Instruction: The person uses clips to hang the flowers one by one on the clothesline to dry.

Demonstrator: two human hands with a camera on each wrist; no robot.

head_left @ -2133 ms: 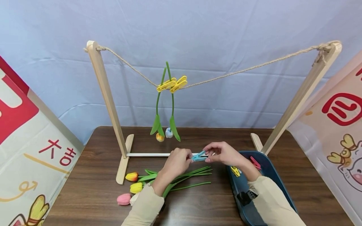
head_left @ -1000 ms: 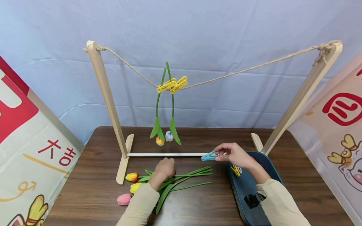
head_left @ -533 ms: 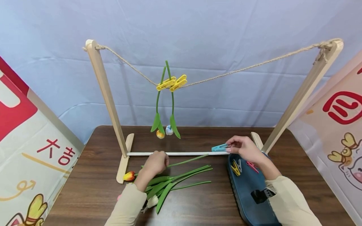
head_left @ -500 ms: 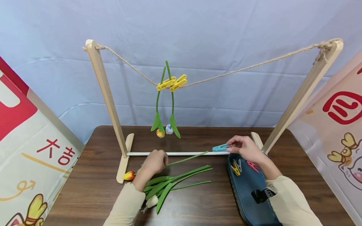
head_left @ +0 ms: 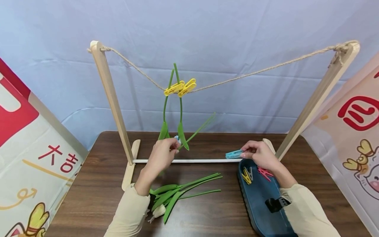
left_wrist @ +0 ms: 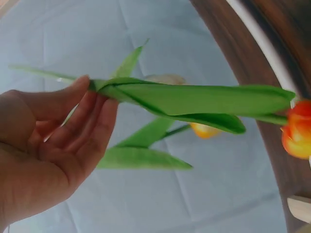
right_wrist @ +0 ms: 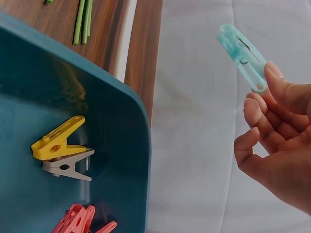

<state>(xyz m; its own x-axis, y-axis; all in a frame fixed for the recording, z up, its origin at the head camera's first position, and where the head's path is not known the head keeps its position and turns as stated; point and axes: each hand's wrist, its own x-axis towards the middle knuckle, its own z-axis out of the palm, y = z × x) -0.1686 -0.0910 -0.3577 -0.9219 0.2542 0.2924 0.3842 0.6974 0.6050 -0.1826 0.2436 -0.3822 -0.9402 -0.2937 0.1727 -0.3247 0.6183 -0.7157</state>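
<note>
My left hand (head_left: 162, 154) pinches the stem of an artificial tulip (left_wrist: 194, 99) near its leaves. Its red and yellow bloom shows at the right edge of the left wrist view, and the thin stem end slants up to the right in the head view. At the right, my right hand (head_left: 260, 154) pinches a light blue clothespin (head_left: 234, 154) by its handle end, above the tray's far edge. Two tulips hang bloom down from the rope (head_left: 251, 74), clipped by yellow clothespins (head_left: 187, 87). My left hand overlaps their lower parts in the head view.
Wooden posts (head_left: 111, 98) hold the rope, joined low down by a white rod (head_left: 201, 161). More tulips (head_left: 174, 194) lie on the table, blooms partly behind the left sleeve. The dark blue tray (head_left: 247, 204) holds yellow, grey and pink clothespins (right_wrist: 58, 138).
My left hand let go of the blue clothespin, went down to the flowers, took a red and yellow tulip and lifted it toward the rope. My right hand moved right with the clothespin.
</note>
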